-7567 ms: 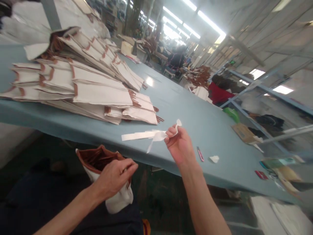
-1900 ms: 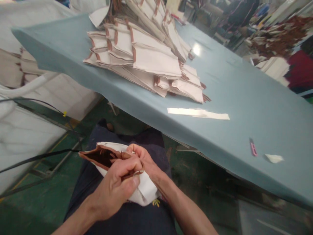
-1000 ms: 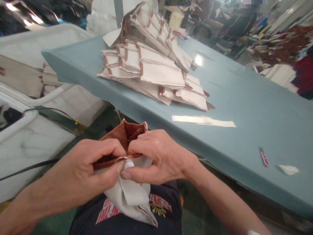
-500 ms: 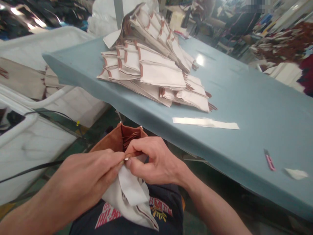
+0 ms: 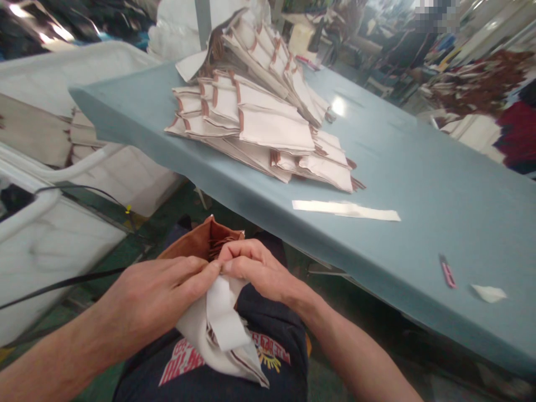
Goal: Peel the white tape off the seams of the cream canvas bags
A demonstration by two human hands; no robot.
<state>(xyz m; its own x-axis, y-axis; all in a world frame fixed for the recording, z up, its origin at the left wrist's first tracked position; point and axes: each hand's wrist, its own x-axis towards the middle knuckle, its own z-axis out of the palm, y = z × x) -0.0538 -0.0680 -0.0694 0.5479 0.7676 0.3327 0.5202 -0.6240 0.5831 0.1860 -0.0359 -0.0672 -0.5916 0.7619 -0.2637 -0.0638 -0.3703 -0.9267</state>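
Observation:
A cream and brown fabric piece [image 5: 195, 329] lies over my lap, its brown part [image 5: 190, 239] spread beyond my hands. My left hand [image 5: 167, 290] is closed on its upper edge from the left. From the right, my right hand [image 5: 262, 271] pinches the same edge, its fingertips touching those of my left hand. A white strip [image 5: 224, 315] hangs down from beneath the fingertips over the cream fabric. What lies exactly between the fingertips is hidden.
Beyond my hands stands a blue-covered table [image 5: 397, 167] with stacked cream pieces [image 5: 272, 123], a flat white strip [image 5: 345, 209], a pink cutter [image 5: 447, 272] and a white scrap [image 5: 489, 293]. White bins [image 5: 62, 245] stand at left; a black cable [image 5: 67, 283] crosses there.
The fingers of my right hand have drawn closer together at the fabric edge. The white strip hangs more in the open, and the view has shifted slightly.

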